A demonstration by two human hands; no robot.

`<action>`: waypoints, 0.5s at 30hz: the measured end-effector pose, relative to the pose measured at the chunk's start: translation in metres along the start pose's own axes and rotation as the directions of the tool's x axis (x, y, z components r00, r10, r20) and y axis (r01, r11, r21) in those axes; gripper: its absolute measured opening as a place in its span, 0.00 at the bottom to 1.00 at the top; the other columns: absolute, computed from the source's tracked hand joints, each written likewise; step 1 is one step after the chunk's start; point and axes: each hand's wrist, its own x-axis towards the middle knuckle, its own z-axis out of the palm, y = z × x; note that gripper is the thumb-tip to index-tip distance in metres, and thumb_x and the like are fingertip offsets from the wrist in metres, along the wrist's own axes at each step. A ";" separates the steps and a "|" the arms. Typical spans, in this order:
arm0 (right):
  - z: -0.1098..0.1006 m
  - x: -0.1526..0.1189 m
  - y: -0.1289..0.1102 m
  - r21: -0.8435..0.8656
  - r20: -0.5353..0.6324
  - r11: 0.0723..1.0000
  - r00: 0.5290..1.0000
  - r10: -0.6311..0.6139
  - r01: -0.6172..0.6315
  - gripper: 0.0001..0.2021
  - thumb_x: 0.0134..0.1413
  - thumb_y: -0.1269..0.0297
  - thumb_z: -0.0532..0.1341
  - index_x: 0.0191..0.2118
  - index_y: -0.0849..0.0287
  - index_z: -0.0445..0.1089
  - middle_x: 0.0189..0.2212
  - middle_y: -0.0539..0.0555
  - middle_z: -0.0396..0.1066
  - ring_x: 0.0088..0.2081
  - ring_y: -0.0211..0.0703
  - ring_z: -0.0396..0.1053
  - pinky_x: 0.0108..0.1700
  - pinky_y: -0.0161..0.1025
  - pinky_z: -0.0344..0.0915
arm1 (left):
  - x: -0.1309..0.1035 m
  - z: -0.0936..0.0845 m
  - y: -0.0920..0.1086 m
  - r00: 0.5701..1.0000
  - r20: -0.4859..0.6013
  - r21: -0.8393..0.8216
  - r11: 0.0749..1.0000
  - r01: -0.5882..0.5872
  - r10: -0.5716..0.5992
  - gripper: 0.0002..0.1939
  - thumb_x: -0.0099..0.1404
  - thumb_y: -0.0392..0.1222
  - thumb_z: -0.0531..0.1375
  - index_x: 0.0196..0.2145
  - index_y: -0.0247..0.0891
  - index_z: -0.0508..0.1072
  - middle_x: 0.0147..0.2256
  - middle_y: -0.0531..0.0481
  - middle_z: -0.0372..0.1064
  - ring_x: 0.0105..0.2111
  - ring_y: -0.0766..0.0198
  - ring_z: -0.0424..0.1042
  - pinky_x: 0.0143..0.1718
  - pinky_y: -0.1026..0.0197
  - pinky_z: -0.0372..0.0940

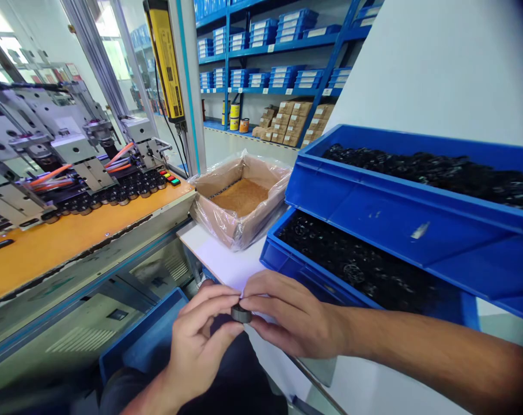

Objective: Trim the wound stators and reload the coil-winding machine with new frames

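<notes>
Between my two hands is a small round black part, held low in the middle of the view. The fingers and thumb of my left hand pinch it from the left. From the other side, my right hand grips it with closed fingertips, which hide its upper part. Right of my hands stands a lower blue bin of small black parts. Another blue bin, also filled with black pieces, rests above it.
A plastic-lined cardboard box sits on the white table. To the left, an orange bench carries a machine and several round black parts. A blue crate lies below. Shelves stand behind.
</notes>
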 end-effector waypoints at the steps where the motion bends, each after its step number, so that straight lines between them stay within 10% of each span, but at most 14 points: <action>1: 0.000 0.000 0.000 -0.015 -0.001 1.000 1.000 -0.002 0.002 0.12 0.58 0.78 0.56 0.48 0.69 0.65 0.37 0.62 0.70 0.42 0.45 0.69 0.43 0.45 0.74 | -0.001 0.004 -0.003 0.995 -0.022 -0.130 0.988 0.089 -0.093 0.14 0.57 0.35 0.69 0.42 0.42 0.79 0.43 0.45 0.74 0.41 0.62 0.76 0.39 0.65 0.71; 9: 0.000 -0.001 0.002 0.061 -0.024 0.996 0.997 0.071 -0.070 0.13 0.57 0.78 0.59 0.48 0.69 0.66 0.41 0.64 0.69 0.46 0.46 0.68 0.47 0.45 0.73 | 0.002 0.015 -0.013 0.872 0.252 -0.700 0.544 0.464 -0.420 0.15 0.62 0.49 0.65 0.46 0.44 0.78 0.33 0.47 0.77 0.34 0.64 0.77 0.39 0.63 0.69; 12: 0.000 -0.001 0.003 0.058 -0.039 0.996 0.997 0.072 -0.069 0.11 0.59 0.77 0.59 0.48 0.68 0.66 0.39 0.62 0.70 0.44 0.46 0.69 0.46 0.44 0.72 | 0.002 0.003 -0.015 0.923 0.197 -0.481 0.787 0.385 -0.331 0.14 0.67 0.45 0.61 0.50 0.46 0.76 0.39 0.46 0.78 0.40 0.62 0.77 0.45 0.62 0.69; 15: 0.000 0.000 0.003 0.025 -0.029 0.997 0.997 0.077 -0.076 0.11 0.61 0.75 0.58 0.49 0.67 0.66 0.39 0.62 0.70 0.43 0.45 0.69 0.44 0.44 0.73 | 0.005 -0.012 -0.016 0.990 0.140 -0.010 0.999 0.033 -0.032 0.20 0.63 0.36 0.64 0.52 0.46 0.75 0.46 0.44 0.76 0.46 0.59 0.75 0.50 0.60 0.67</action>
